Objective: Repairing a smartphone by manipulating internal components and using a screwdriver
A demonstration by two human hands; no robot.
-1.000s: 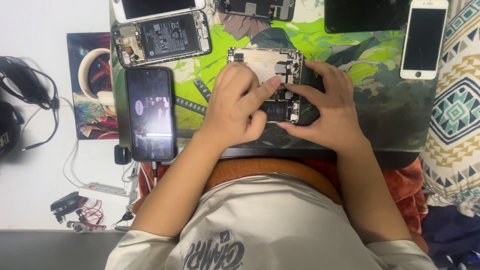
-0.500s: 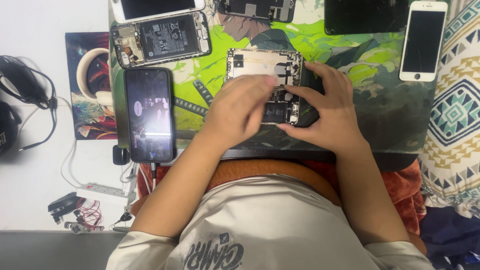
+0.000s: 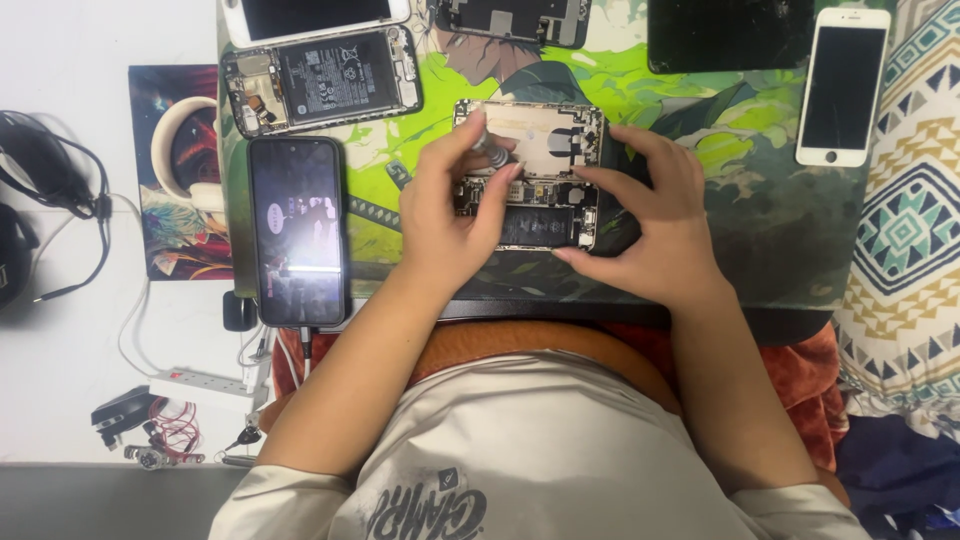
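Between the hands lies an opened phone [image 3: 528, 172] with its insides bared, on the green mat [image 3: 760, 200]. Left hand [image 3: 452, 205] pinches a small screwdriver [image 3: 489, 150], now raised with its tip over the phone's upper half, where earlier it lay flat. Right hand [image 3: 650, 215] stays spread, fingertips steadying the phone's edge. Just left of the left hand, a lit black phone [image 3: 298, 230].
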